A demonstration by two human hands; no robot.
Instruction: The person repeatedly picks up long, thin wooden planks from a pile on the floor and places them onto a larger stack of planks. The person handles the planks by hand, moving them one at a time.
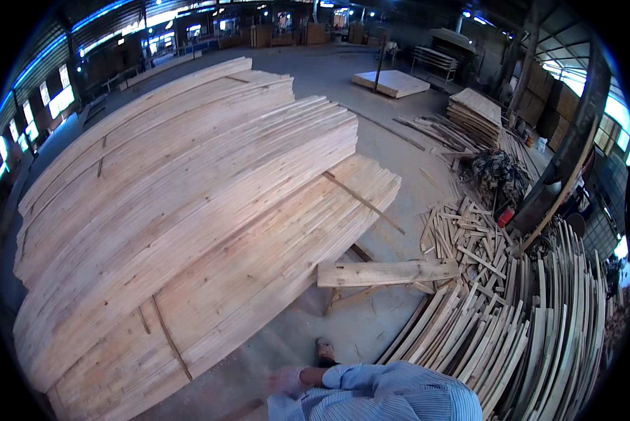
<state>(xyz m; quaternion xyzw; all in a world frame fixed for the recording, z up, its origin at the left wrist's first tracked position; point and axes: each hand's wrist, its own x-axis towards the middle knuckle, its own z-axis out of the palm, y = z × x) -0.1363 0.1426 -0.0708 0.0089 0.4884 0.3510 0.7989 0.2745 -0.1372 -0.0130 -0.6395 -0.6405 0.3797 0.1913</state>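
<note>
My right hand (287, 383) is low in the view, at the end of a blue striped sleeve (392, 393) that reaches in from the lower right. Motion smears its fingers, so I cannot tell whether they hold anything. Beside it, at the lower edge, is a brownish shape (244, 410) too blurred to name. My left hand does not show plainly. The nearest large thing is a low stack of long pale boards (259, 259) to the left, with thin strips lying across it. A loose plank (385, 273) lies ahead of my foot (325, 349).
Higher board stacks (209, 161) stand behind the near one. At right are a bundle of long thin wood strips (497, 337), a heap of short offcuts (469, 238), a dark tangled pile (497, 175) and a post (567, 154). A flat pale stack (390, 83) lies farther off.
</note>
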